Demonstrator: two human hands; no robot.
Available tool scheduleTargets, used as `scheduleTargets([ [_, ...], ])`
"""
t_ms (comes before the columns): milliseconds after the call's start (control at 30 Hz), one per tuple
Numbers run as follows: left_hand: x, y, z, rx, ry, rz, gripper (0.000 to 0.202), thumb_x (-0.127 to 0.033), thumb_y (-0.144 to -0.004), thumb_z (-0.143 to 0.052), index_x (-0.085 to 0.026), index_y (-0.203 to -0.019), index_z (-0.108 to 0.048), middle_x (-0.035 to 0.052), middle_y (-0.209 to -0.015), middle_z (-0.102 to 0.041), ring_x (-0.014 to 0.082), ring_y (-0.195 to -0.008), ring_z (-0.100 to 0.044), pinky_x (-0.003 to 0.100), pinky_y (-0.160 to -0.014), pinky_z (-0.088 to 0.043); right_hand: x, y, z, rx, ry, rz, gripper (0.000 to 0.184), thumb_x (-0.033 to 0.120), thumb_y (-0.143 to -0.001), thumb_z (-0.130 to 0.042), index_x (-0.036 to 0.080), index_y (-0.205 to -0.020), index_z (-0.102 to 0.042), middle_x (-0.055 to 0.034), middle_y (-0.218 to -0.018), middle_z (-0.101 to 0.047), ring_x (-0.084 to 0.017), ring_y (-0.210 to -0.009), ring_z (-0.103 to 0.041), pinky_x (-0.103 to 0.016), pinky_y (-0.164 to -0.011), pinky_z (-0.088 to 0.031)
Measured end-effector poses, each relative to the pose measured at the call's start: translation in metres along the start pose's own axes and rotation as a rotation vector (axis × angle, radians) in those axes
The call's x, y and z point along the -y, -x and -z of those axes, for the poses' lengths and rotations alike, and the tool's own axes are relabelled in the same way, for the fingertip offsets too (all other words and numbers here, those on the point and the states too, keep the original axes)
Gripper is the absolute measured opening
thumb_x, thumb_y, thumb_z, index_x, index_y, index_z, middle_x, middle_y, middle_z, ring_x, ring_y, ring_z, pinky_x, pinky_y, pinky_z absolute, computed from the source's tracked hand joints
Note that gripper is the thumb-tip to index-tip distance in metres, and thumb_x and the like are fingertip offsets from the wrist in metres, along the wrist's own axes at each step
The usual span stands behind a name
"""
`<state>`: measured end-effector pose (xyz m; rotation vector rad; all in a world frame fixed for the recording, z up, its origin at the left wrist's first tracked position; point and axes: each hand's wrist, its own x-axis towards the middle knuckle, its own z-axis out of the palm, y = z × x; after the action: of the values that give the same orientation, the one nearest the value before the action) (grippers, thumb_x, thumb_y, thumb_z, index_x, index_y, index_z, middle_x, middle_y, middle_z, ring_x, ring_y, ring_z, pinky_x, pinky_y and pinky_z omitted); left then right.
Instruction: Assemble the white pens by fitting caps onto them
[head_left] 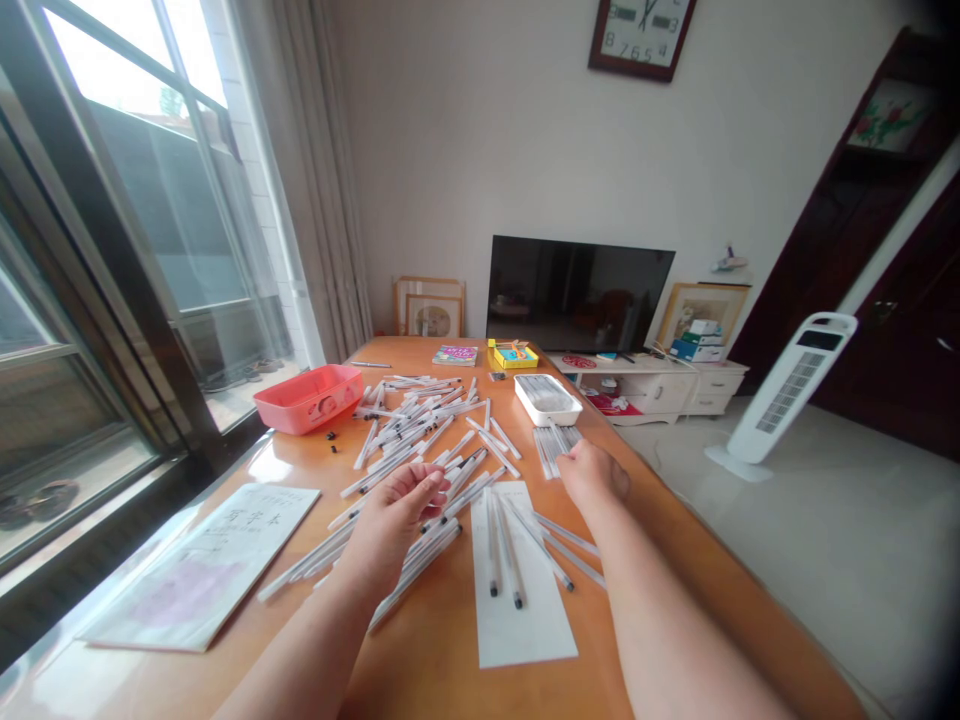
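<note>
My left hand (pixel 401 505) hovers over the loose pens (pixel 416 570) in the middle of the table, its thumb and fingers curled together. Anything between those fingertips is too small to make out. On the right, my right hand (pixel 598 474) is closed at the near end of a flat row of clear, greyish pens (pixel 551 448), its fingertips on a pen there. Just beyond the row stands a white tray (pixel 574 411) filled with similar thin pens. Between my forearms lies a white sheet of paper (pixel 517 635), with several black-tipped pens on it.
A red plastic basket (pixel 300 408) stands at the left table edge, with small black caps (pixel 332 437) near it. A writing booklet (pixel 199 570) lies front left. Toward the far end are a colourful book (pixel 454 355) and a yellow box (pixel 514 355). A tower fan (pixel 799 385) stands beyond the right edge.
</note>
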<state>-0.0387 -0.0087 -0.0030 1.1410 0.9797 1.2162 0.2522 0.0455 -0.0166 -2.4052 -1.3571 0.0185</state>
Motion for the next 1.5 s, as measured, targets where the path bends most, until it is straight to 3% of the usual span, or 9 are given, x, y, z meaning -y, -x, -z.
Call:
scheduleTargets([
  [367, 0.0, -0.002, 0.007, -0.064, 0.055, -0.026, 0.033, -0.046, -0.077, -0.076, -0.02, -0.096, -0.071, 0.006, -0.092, -0.072, 0.0155, -0.078, -0.064, 0.029, -0.078, -0.05, -0.002, -0.003, -0.01, 0.019, 0.008, 0.0, 0.025, 0.041, -0.085, -0.056, 0.024, -0.1, -0.067, -0.0114, -0.101, -0.071, -0.027, -0.094, -0.067, -0.034, -0.071, -0.047],
  [633, -0.012, -0.004, 0.018, -0.138, 0.091, -0.061, 0.034, -0.045, -0.076, -0.077, -0.018, -0.095, -0.07, 0.0066, -0.091, -0.071, 0.0154, -0.079, -0.064, 0.028, -0.075, -0.049, 0.001, 0.004, 0.001, -0.012, -0.055, 0.011, 0.029, 0.049, -0.089, -0.053, 0.024, -0.097, -0.066, -0.0103, -0.096, -0.072, -0.027, -0.087, -0.066, -0.032, -0.064, -0.041],
  [933, -0.032, -0.011, 0.055, -0.388, 0.248, -0.174, 0.035, -0.037, -0.068, -0.083, -0.014, -0.091, -0.069, 0.0082, -0.085, -0.071, 0.0133, -0.072, -0.064, 0.024, -0.065, -0.047, 0.027, 0.046, 0.031, -0.193, -0.213, 0.289, 0.025, 0.044, -0.091, -0.052, 0.023, -0.089, -0.065, -0.005, -0.079, -0.069, -0.02, -0.069, -0.058, -0.029, -0.055, -0.023],
  [1167, -0.034, -0.01, 0.076, -0.535, 0.192, -0.179, 0.038, -0.04, -0.065, -0.083, -0.016, -0.09, -0.067, 0.0073, -0.085, -0.072, 0.0123, -0.069, -0.064, 0.024, -0.064, -0.046, 0.049, 0.078, 0.026, -0.063, -0.326, 0.575, 0.019, 0.037, -0.092, -0.052, 0.023, -0.085, -0.063, -0.001, -0.074, -0.068, -0.017, -0.066, -0.058, -0.028, -0.055, -0.022],
  [1333, -0.029, -0.014, 0.091, -0.734, 0.147, -0.21, 0.039, -0.04, -0.06, -0.082, -0.018, -0.087, -0.065, 0.0034, -0.082, -0.071, 0.011, -0.066, -0.062, 0.023, -0.062, -0.043, 0.05, 0.077, 0.013, 0.021, -0.262, 0.646, 0.018, 0.035, -0.093, -0.051, 0.024, -0.086, -0.063, -0.001, -0.076, -0.069, -0.017, -0.068, -0.059, -0.028, -0.055, -0.022],
  [1500, -0.03, -0.017, 0.096, -0.811, 0.147, -0.194, 0.036, -0.034, -0.061, -0.077, -0.018, -0.091, -0.064, 0.0039, -0.087, -0.07, 0.0109, -0.068, -0.061, 0.024, -0.063, -0.043, 0.047, 0.073, 0.005, 0.085, -0.221, 0.653, 0.023, 0.038, -0.094, -0.048, 0.024, -0.084, -0.063, -0.0016, -0.072, -0.068, -0.017, -0.067, -0.059, -0.028, -0.055, -0.021],
])
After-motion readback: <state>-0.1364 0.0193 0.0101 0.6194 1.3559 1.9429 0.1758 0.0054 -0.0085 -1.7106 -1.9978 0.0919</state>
